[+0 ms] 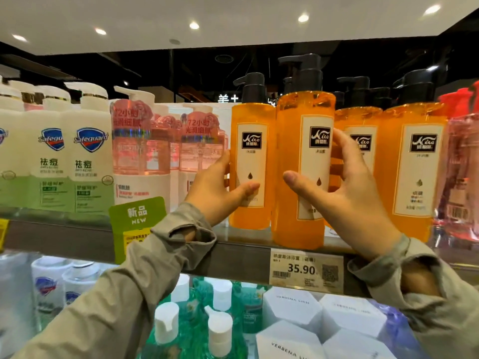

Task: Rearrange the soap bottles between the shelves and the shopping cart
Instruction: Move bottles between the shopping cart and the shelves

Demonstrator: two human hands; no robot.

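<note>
Now my left hand (220, 187) is gripping a pump bottle (252, 141) full of orange soap, centre frame; my right hand (347, 187) is wrapping the front bottle (308, 112) just right of it.

Free room above crowded orange bottles (412, 164)

The white bottles (88, 151) are showing "Safeguard", the pink bottles (199, 141) are carrying "72", the green tag (137, 216) is reading "NEW", the price label (305, 270) is displaying 35.90, and the white boxes (293, 307) are bearing "VERBENA".
</note>
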